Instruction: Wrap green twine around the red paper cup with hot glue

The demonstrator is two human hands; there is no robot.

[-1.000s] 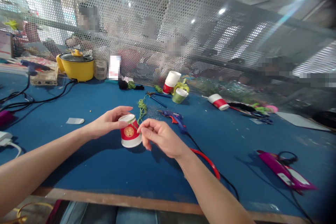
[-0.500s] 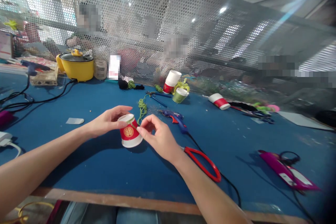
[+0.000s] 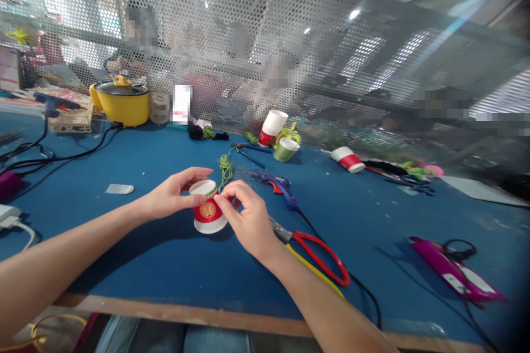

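A white paper cup with a red band and gold emblem (image 3: pixel 207 210) stands on the blue table, green yarn lying along its upper part. My left hand (image 3: pixel 176 193) holds the cup from the left, thumb on its near side and fingers behind. On the right side, my right hand (image 3: pixel 244 212) has thumb and forefinger pinched at the cup's upper edge, on the green yarn. A loose tangle of green yarn (image 3: pixel 226 170) trails behind the cup.
Red-handled scissors (image 3: pixel 321 253) lie right of my right forearm, with a blue glue gun (image 3: pixel 279 187) behind them. Farther back are a green cup (image 3: pixel 285 150), stacked cups (image 3: pixel 273 126), a tipped cup (image 3: pixel 348 159) and a yellow pot (image 3: pixel 122 103). A purple packet (image 3: pixel 455 270) lies right.
The cup stands more upright and slightly farther right. My right thumb and forefinger have moved a little up along its edge. More of the scissors shows beside my right forearm.
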